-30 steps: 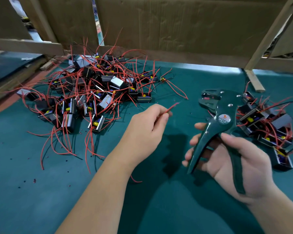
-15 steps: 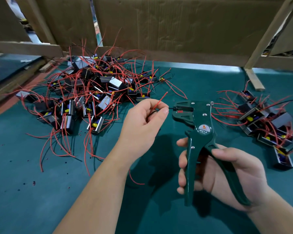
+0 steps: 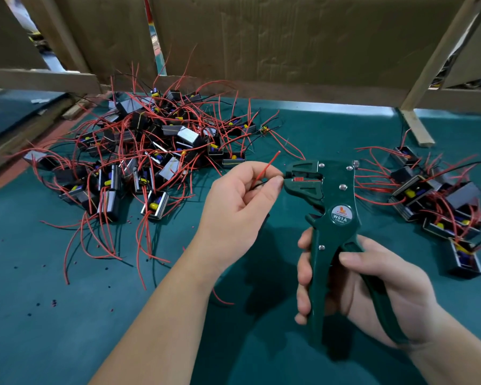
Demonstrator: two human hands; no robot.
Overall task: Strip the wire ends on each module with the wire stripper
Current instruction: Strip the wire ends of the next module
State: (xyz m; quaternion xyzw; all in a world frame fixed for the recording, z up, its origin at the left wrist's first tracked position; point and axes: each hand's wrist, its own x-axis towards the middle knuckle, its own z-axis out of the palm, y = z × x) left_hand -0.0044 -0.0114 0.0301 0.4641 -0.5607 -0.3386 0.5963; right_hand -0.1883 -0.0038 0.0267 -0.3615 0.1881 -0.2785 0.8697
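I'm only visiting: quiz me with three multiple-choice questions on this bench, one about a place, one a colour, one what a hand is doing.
1. Where is the larger heap of modules?
A) left of the hands
B) right of the hands
C) in a drawer

2. What colour is the wire stripper?
A) yellow
B) dark green
C) white

3. What is the left hand doing?
A) resting flat
B) pinching wires by the stripper's head
C) holding a screwdriver

1 A: the big tangle lies left, a smaller heap right.
2 B: body and handles are dark green.
3 B: thumb and finger pinch red and black wires.
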